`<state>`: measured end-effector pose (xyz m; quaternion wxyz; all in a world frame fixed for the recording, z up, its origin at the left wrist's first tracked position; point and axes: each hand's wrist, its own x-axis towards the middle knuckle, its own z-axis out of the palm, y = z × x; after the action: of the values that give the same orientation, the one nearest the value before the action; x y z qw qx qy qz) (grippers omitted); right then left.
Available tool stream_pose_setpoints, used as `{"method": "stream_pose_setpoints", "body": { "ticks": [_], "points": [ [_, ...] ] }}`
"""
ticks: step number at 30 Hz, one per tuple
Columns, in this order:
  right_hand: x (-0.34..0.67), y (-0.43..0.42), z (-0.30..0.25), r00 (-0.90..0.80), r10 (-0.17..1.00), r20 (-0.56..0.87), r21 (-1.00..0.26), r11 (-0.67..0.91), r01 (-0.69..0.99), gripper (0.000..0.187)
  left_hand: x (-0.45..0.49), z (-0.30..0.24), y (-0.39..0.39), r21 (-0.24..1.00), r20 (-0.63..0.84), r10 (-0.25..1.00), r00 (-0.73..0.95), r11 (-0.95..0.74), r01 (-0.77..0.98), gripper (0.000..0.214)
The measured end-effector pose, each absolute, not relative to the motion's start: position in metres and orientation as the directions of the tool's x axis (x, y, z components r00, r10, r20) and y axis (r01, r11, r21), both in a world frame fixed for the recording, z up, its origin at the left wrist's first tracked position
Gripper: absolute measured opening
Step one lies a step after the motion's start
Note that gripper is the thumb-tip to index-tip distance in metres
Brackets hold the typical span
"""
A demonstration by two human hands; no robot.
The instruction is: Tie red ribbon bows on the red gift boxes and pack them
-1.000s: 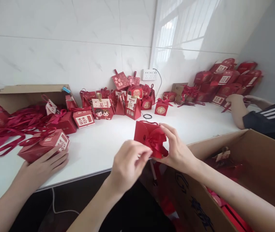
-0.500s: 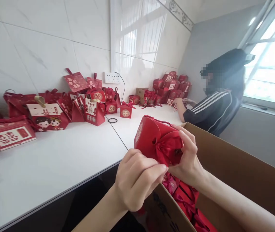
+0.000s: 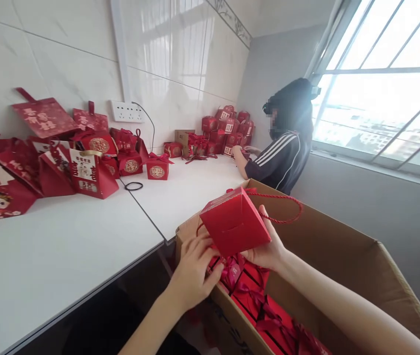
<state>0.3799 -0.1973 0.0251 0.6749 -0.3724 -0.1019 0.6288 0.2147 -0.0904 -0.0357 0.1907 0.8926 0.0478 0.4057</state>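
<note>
Your right hand (image 3: 269, 251) grips the red gift box (image 3: 234, 222) over the cardboard carton (image 3: 343, 246); your left hand (image 3: 193, 271) pinches its underside.

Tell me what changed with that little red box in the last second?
The red box was carried from above the white table to over the open cardboard carton, tipped so its ribbon faces down. The right hand kept hold; the left hand dropped beneath it. The boxes along the wall stayed put.
</note>
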Motion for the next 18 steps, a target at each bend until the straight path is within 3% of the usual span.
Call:
{"method": "stream_pose_setpoints", "body": {
  "ticks": [2,5,9,13,15,18],
  "points": [
    [0.379,-0.200,0.020,0.176,0.928,-0.329,-0.589,-0.056,-0.806,0.061,0.219,-0.046,-0.101,0.388,0.677,0.241,0.696,-0.920,-0.059,0.017],
    [0.393,-0.205,0.014,0.231,0.921,-0.315,-0.669,-0.043,-0.742,0.062,0.221,-0.052,-0.104,0.420,0.654,0.277,0.704,-0.907,-0.033,0.024],
    [0.451,-0.225,0.012,0.464,0.864,-0.197,-0.922,-0.003,-0.387,0.066,0.222,-0.050,-0.101,0.428,0.639,0.276,0.719,-0.903,-0.034,0.027],
    [0.523,-0.267,0.000,0.546,0.821,-0.168,-0.974,-0.225,0.040,0.081,0.223,-0.050,-0.102,0.422,0.631,0.272,0.726,-0.906,-0.027,0.028],
    [0.546,-0.293,-0.020,0.623,0.751,-0.219,-0.913,-0.382,0.140,0.089,0.224,-0.051,-0.102,0.415,0.634,0.270,0.724,-0.909,-0.025,0.028],
    [0.559,-0.331,-0.063,0.701,0.633,-0.329,-0.775,-0.605,0.184,0.085,0.225,-0.050,-0.103,0.407,0.634,0.264,0.727,-0.913,-0.023,0.029]
  ]
}}
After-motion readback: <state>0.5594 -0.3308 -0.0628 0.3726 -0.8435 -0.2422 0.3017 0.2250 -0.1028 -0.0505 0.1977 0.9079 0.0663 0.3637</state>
